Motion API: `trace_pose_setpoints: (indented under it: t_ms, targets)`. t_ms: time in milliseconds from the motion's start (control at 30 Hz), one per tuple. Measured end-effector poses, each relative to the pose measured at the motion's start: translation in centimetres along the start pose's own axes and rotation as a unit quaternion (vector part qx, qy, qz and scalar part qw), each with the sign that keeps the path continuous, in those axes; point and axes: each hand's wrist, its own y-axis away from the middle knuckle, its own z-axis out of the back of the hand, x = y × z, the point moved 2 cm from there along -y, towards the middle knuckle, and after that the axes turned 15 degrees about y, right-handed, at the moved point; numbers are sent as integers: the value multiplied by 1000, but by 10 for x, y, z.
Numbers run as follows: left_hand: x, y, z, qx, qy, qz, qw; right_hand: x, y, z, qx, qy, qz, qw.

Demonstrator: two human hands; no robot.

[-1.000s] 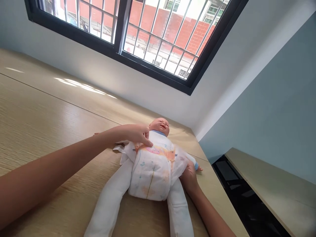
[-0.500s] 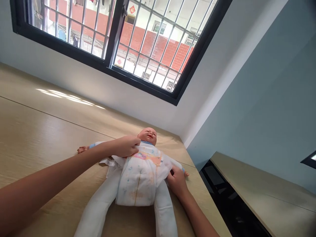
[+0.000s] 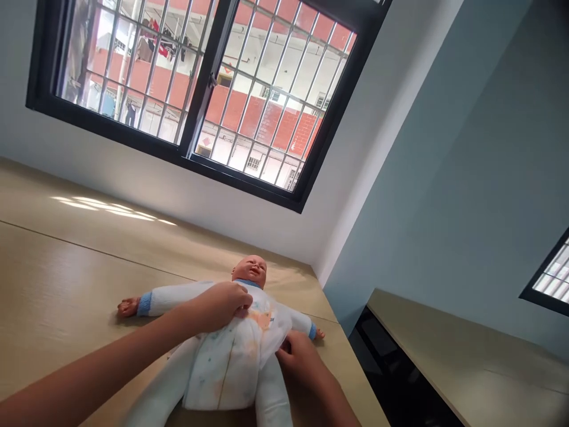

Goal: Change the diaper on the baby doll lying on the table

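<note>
A baby doll (image 3: pixel 260 292) is lying on its back on the pale counter (image 3: pixel 66 284), its head toward the window (image 3: pixel 202 107) and its legs toward the person, and a printed diaper (image 3: pixel 226 370) is covering its front from crotch to belly. The diaper's long axis, marked by the thin line down its middle, is running with the doll's body, slanting slightly right toward the head. Crosswise to that, the visible orange waistband (image 3: pixel 262 319) is lying just right of the left hand (image 3: pixel 222 303) and up and left of the right hand (image 3: pixel 306 359), so it is sitting between the two. The left hand is resting at the diaper's upper edge, its fingers folded together; I cannot tell whether they are pinching any of it. The right hand is the nearer one to the filmy side flap (image 3: pixel 276 341), its thumb and fingers clamped on the flap's outer end beside the doll.
</note>
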Motion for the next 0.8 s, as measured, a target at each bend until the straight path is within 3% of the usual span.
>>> trace_pose_setpoints:
  t_ms: [200, 333, 433, 600, 800]
  targets:
    - [-42, -16, -8, -21, -51, 162, 985, 2, 6, 1, -6, 47, -72, 996]
    - [-72, -35, -28, -18, -83, 206, 975, 7, 11, 0, 4, 73, -95, 993]
    - [-79, -45, -40, -13, -98, 174, 980, 13, 17, 4, -6, 109, -114, 987]
    - [-73, -43, -57, 25, -35, 11, 999, 23, 28, 11, 16, 132, -144, 981]
    - [-68, -28, -61, 55, 0, -10, 998, 26, 28, 0, 7, 144, -121, 982]
